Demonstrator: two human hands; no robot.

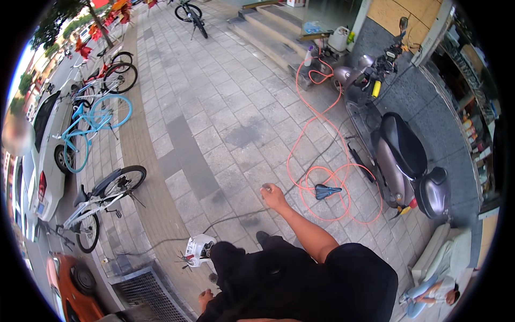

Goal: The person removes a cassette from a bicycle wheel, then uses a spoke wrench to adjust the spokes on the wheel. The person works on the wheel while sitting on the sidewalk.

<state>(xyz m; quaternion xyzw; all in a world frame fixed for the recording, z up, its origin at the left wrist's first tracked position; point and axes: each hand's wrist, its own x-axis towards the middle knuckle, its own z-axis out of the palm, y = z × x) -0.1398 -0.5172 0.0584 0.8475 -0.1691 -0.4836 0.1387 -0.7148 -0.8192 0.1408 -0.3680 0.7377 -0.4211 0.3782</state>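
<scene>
My right hand (274, 196) hangs in front of me over the paving, its fingers curled in. A small dark spot shows between the fingers, too small to name. Low at the left, beside my dark clothing, only part of my left hand (205, 298) shows; its grip is hard to read. Between the hands, next to my leg, a white plastic container (195, 252) stands on the ground with tools and red-handled pieces in it. To the right of my right hand, a black bicycle saddle (326, 191) lies among loops of an orange hose (289, 161).
A grey scooter (398, 145) stands at the right by the wall. Parked at the left are a white bicycle (86, 212), a light-blue bicycle (80, 115) and cars. Steps (268, 40) rise at the back. A dark cable (236, 217) crosses the paving; a metal grate (147, 295) lies near left.
</scene>
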